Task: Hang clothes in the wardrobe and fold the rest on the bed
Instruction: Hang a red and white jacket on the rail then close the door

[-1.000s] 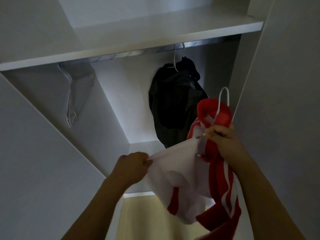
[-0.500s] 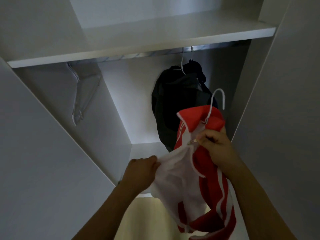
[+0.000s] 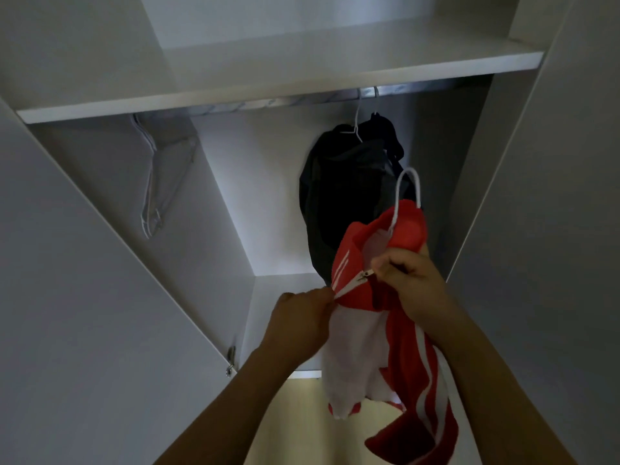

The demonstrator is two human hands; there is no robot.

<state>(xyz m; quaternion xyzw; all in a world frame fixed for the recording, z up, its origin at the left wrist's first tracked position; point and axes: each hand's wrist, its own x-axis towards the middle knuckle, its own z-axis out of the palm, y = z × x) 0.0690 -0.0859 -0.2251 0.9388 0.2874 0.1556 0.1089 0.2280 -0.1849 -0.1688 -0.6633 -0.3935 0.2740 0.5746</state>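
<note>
A red and white track jacket (image 3: 399,333) sits on a white hanger (image 3: 404,193) whose hook sticks up out of the red collar. My right hand (image 3: 407,280) pinches the zip puller near the jacket's top. The jacket's front edge just left of the zip is gripped by my left hand (image 3: 300,325). Both hands hold the jacket up in front of the open wardrobe, below the metal rail (image 3: 268,104). A dark garment (image 3: 345,199) hangs from the rail behind the jacket.
Empty pale hangers (image 3: 157,182) hang at the rail's left end. A white shelf (image 3: 302,72) runs above the rail. An open wardrobe door (image 3: 84,297) stands at the left, a side panel (image 3: 543,229) at the right.
The jacket's white inside, spread open a second ago, has been drawn together. My left hand moved right to the zip edge and my right hand now pinches the zip puller.
</note>
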